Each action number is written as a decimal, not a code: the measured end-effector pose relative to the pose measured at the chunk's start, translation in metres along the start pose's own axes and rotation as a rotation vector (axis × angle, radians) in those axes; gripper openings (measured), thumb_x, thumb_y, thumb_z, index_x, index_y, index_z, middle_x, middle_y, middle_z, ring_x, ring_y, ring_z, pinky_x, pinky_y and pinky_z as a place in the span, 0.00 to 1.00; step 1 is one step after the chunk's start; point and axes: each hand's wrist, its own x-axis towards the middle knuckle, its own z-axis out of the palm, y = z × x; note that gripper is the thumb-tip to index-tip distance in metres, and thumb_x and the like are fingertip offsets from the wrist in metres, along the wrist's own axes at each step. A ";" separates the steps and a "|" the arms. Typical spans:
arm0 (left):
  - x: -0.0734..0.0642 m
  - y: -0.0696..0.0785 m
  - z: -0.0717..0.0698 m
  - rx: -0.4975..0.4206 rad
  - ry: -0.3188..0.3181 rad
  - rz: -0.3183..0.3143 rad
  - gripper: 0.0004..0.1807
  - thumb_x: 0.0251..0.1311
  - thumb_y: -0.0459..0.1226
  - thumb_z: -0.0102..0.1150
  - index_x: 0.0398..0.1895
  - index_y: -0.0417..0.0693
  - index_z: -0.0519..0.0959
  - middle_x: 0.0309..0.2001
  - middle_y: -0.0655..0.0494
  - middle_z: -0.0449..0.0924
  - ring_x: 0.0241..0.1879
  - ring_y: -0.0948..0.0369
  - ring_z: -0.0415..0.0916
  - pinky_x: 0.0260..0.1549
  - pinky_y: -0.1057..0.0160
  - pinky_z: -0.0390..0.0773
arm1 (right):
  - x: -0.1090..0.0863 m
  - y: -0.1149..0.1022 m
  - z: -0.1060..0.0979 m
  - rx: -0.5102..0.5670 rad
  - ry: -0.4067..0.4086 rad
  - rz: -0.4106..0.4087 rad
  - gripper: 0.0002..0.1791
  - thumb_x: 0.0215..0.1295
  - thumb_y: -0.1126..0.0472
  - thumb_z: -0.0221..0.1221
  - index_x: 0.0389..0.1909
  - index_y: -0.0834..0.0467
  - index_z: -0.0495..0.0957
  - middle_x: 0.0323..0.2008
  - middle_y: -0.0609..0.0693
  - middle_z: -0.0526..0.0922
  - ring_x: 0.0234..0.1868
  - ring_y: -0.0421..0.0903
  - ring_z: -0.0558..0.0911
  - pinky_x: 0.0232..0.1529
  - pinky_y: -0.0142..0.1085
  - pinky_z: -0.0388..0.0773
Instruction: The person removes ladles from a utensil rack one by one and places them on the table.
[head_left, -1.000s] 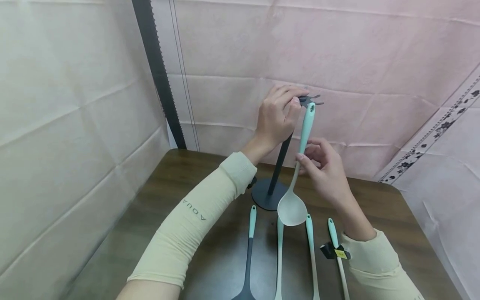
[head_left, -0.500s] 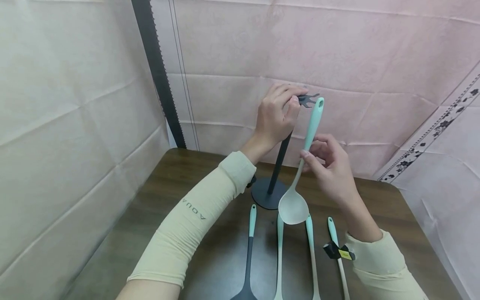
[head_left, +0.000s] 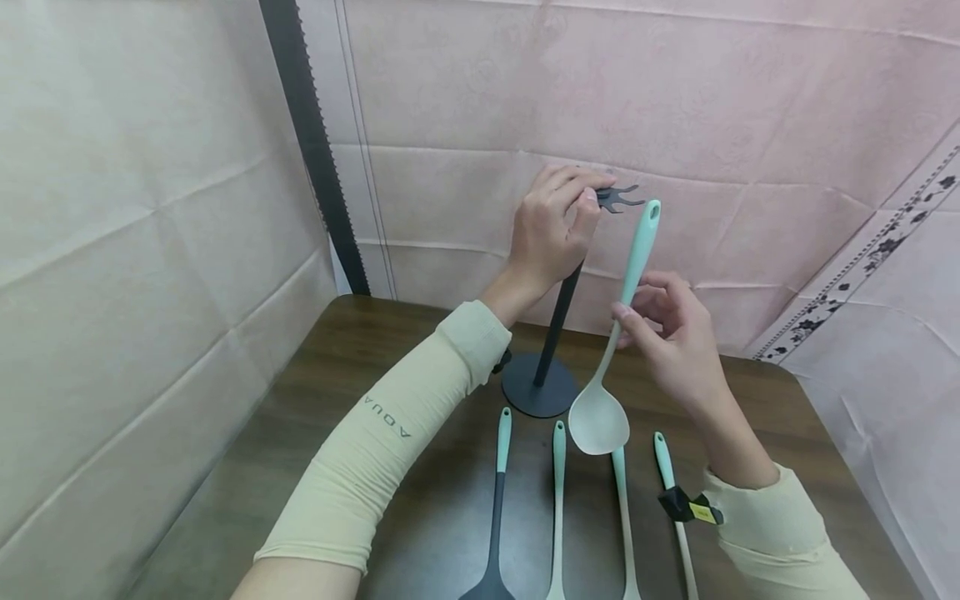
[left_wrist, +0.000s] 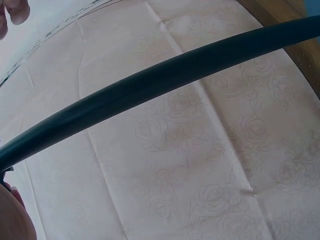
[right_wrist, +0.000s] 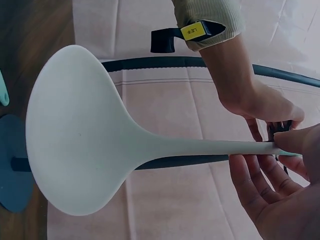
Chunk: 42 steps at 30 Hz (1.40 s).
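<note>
In the head view, my left hand (head_left: pixel 555 225) holds the top of a dark utensil stand (head_left: pixel 558 333), fingers over it and thumb at its side. Forked hooks (head_left: pixel 618 198) stick out to the right of those fingers. My right hand (head_left: pixel 671 342) pinches a ladle (head_left: pixel 598 421) where its teal handle meets the pale stem. The ladle hangs bowl down, its holed handle end just right of the hooks and apart from them. The right wrist view shows the bowl (right_wrist: pixel 75 130) large, before the stand. Across the left wrist view runs the stand's pole (left_wrist: pixel 150 82).
A dark grey spatula (head_left: pixel 495 517) lies on the brown table (head_left: pixel 300 467), front ends out of view. Right of it lie three pale utensils with teal handles, among them one (head_left: pixel 558 508) beside the spatula. Pale cloth (head_left: pixel 450 100) hangs behind and at both sides.
My right hand has moved the ladle to the right, so its handle end has gone from in front of the hooks to beside them. My left hand stays on the stand.
</note>
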 end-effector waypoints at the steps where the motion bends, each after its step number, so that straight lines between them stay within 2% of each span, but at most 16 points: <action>1: 0.000 0.000 0.000 0.000 0.001 0.000 0.29 0.73 0.45 0.37 0.53 0.47 0.90 0.52 0.55 0.89 0.55 0.59 0.77 0.48 0.69 0.74 | 0.000 0.001 0.000 0.002 0.000 0.003 0.19 0.73 0.71 0.63 0.61 0.61 0.76 0.41 0.60 0.84 0.34 0.47 0.88 0.33 0.38 0.87; 13: -0.001 0.000 0.001 -0.004 0.013 0.000 0.28 0.73 0.45 0.37 0.52 0.47 0.90 0.51 0.55 0.89 0.53 0.58 0.77 0.45 0.68 0.74 | -0.005 0.010 -0.008 0.064 0.017 0.020 0.17 0.72 0.72 0.63 0.59 0.62 0.77 0.39 0.56 0.86 0.33 0.47 0.88 0.33 0.39 0.87; 22: -0.001 -0.001 -0.001 -0.007 0.018 -0.002 0.28 0.73 0.45 0.37 0.52 0.47 0.90 0.51 0.55 0.89 0.53 0.58 0.77 0.45 0.68 0.74 | -0.009 0.021 -0.017 0.070 -0.006 0.037 0.18 0.73 0.71 0.64 0.60 0.65 0.75 0.39 0.59 0.85 0.34 0.47 0.88 0.32 0.39 0.87; 30: -0.001 -0.002 -0.002 -0.009 0.015 0.004 0.28 0.73 0.45 0.37 0.52 0.47 0.90 0.52 0.54 0.89 0.54 0.58 0.77 0.47 0.69 0.75 | -0.018 0.032 -0.034 -0.021 0.002 0.114 0.17 0.73 0.71 0.63 0.60 0.61 0.77 0.39 0.59 0.85 0.34 0.44 0.88 0.32 0.38 0.87; 35: 0.001 -0.001 -0.001 -0.013 0.030 0.009 0.28 0.72 0.44 0.37 0.51 0.47 0.90 0.51 0.55 0.89 0.53 0.58 0.78 0.44 0.69 0.75 | -0.026 0.041 -0.047 -0.114 0.011 0.130 0.17 0.73 0.70 0.64 0.60 0.60 0.77 0.37 0.55 0.86 0.33 0.42 0.88 0.31 0.36 0.87; 37: 0.001 -0.001 0.000 -0.015 0.039 0.011 0.28 0.72 0.44 0.36 0.50 0.47 0.90 0.50 0.55 0.89 0.52 0.58 0.78 0.43 0.69 0.75 | -0.030 0.046 -0.051 -0.170 0.016 0.126 0.17 0.73 0.70 0.64 0.60 0.60 0.77 0.36 0.53 0.86 0.33 0.41 0.88 0.30 0.35 0.86; 42: 0.001 -0.001 0.001 -0.016 0.051 0.008 0.28 0.70 0.43 0.36 0.49 0.47 0.91 0.49 0.55 0.89 0.51 0.58 0.78 0.43 0.69 0.74 | -0.041 0.057 -0.060 -0.251 0.016 0.143 0.17 0.74 0.68 0.64 0.60 0.65 0.77 0.36 0.57 0.86 0.33 0.39 0.87 0.29 0.36 0.86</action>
